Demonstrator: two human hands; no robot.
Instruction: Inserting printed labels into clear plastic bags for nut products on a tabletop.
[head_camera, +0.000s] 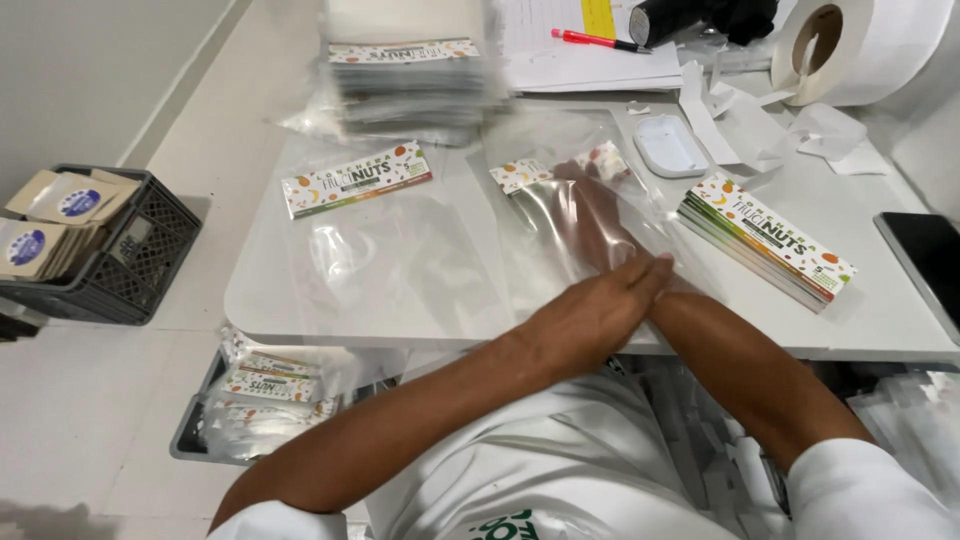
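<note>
Bag-filling step: right hand (590, 215) is reached flat inside clear bag (575, 215) at desk (860, 310) centre w/ printed card (560, 168); left hand (600, 310) flat, pinning bag mouth. Next, prob.: seat card squarely.

Right hand (590, 215) inside a clear bag (580, 200) on the tabletop (880, 300). Left hand (590, 315) flat across the bag's mouth. Card stack (765, 238) just right.

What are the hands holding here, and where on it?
The right hand is pushed inside a clear plastic bag through its open end. The left hand lies flat at that opening; a true grip cannot be told.
</note>
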